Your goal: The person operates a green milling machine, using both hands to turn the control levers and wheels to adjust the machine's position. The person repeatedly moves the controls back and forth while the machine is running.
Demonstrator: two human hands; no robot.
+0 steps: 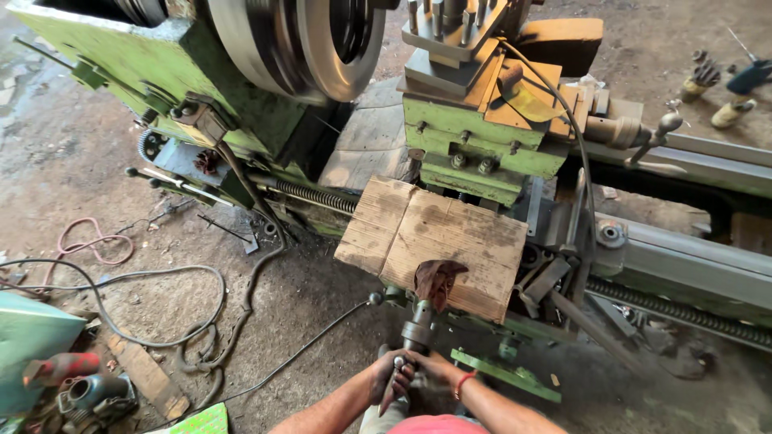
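Observation:
Both my hands meet at the bottom centre, on the front of a green lathe. My left hand is closed around a short steel handle. Touching it, my right hand, with an orange band on the wrist, grips the same fitting just below a grey cylindrical hub. Directly above the hub, a brown rag lies on a worn wooden board that covers the lathe's carriage. Behind the board stand the green cross slide and the tool post.
The large steel chuck is at top centre, with the lead screw below it. The bed runs off to the right. Cables and a pink cord trail over the dirt floor at left. A teal machine is at lower left.

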